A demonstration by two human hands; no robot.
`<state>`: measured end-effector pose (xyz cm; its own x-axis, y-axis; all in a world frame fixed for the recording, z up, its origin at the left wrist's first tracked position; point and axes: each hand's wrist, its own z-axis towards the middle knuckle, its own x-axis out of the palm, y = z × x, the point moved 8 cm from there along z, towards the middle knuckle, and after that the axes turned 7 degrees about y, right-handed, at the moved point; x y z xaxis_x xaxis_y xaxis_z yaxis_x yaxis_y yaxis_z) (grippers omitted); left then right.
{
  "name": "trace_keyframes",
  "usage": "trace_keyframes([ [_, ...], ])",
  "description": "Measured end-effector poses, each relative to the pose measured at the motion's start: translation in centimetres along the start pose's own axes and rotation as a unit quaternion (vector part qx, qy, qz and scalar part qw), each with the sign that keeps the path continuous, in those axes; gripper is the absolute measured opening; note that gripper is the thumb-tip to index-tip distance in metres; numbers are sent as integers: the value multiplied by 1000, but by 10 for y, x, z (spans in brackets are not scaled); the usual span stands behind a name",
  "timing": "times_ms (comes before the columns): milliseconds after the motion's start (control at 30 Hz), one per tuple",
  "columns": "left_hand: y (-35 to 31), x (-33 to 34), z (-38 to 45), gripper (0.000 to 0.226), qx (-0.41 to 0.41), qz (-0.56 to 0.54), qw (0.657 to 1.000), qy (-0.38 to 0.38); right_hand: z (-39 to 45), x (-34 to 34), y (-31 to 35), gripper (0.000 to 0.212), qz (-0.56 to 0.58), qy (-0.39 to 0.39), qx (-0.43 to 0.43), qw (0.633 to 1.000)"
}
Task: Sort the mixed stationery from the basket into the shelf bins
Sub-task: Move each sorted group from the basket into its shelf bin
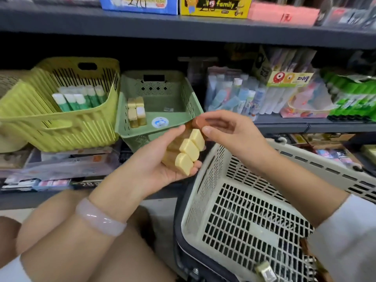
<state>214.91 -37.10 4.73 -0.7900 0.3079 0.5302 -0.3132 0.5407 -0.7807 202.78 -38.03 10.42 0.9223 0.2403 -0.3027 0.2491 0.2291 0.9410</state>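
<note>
My left hand (156, 159) is cupped palm up around three yellow bread-shaped erasers (188, 151), held in a row in front of the shelf. My right hand (227, 127) pinches a small brown eraser (198, 121) at the top end of that row, touching it. The cream basket (205, 180) sits tilted at lower right, with a small clear-wrapped item (264, 270) at its near end. On the shelf stands a green bin (189, 98) holding several gold-wrapped erasers (136, 113) and a round white sticker. Left of it a yellow-green bin (61, 127) holds green and white glue sticks (79, 98).
Packs of pens and correction tape (240, 96) fill the shelf to the right of the green bin. Flat packaged goods (61, 165) lie on the lower shelf. Boxes (215, 6) stand on the shelf above. My bare knees (67, 241) are at the lower left.
</note>
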Motion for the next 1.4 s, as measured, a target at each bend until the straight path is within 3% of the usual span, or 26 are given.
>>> trace_keyframes([
  [200, -27, -23, -7, 27, 15, 16, 1000, 2, 33, 21, 14, 31, -80, 43, -6, 996],
  [333, -46, -36, -9, 38, 19, 78, 997, 15, 56, 22, 21, 28, -15, 15, -1, 1000],
  [600, -85, -76, -6, 28, 73, 16, 996, -47, 123, 15, -32, 27, 27, -113, 174, 978],
  [867, -78, -109, -25, 38, 51, -3, 998, -42, 180, 47, -66, 5, -124, -22, 279, 952],
  [1067, -74, -121, -25, 20, 43, 36, 997, -61, 194, 59, -67, 17, -167, 11, 268, 949],
  [1200, -75, -125, -25, 22, 47, 32, 996, -66, 197, 55, -53, 11, -225, -5, 239, 945],
  [1233, -75, -126, -26, 23, 47, 31, 996, -65, 194, 58, -50, 5, -234, 11, 238, 943],
  [1400, -71, -129, -27, 26, 41, 27, 996, -73, 171, 89, -45, 16, -227, 125, 256, 931],
])
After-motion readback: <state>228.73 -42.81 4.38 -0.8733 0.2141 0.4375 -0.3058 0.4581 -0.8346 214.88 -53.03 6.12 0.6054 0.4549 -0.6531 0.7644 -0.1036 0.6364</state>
